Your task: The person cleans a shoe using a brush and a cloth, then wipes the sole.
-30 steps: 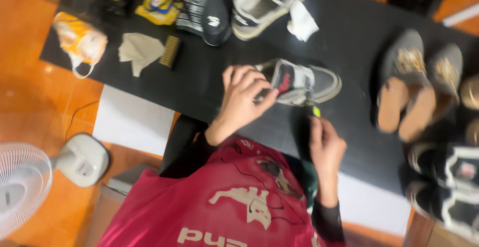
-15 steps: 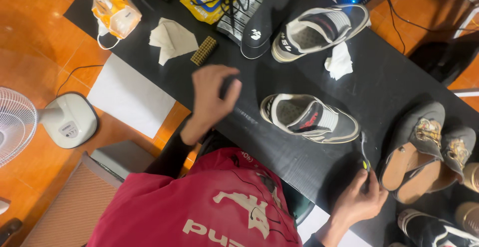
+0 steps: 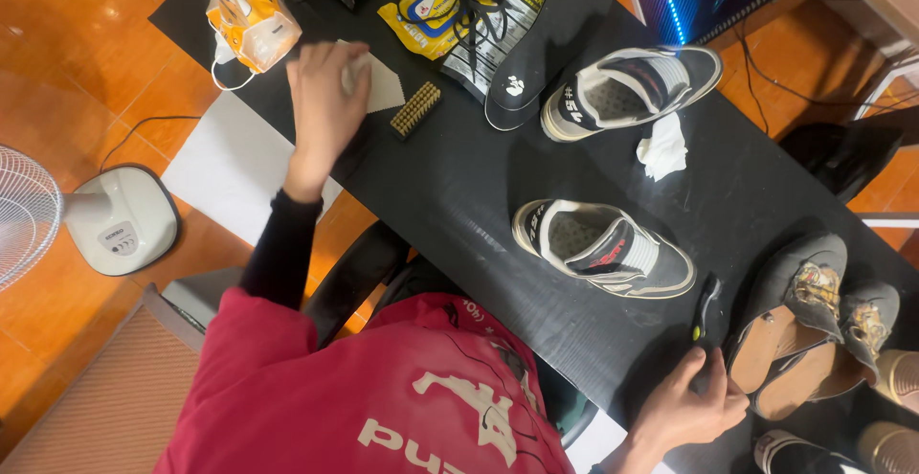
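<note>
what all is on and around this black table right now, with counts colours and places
grey and white sneakers: 2, one mid table, one further back
white crumpled tissue: 1, between the sneakers
black insole: 1, back of table, beside the far sneaker
small tan bristle brush: 1, left of the insole
white folded cloth: 1, under the left hand
orange and white pouch: 1, back left corner
yellow and blue packets: a few, back, under black laces
grey slip-on shoes: 2, right edge
white fan base: 1, on the orange floor, left
left hand: on the cloth
right hand: near edge, holding a black tool
</note>
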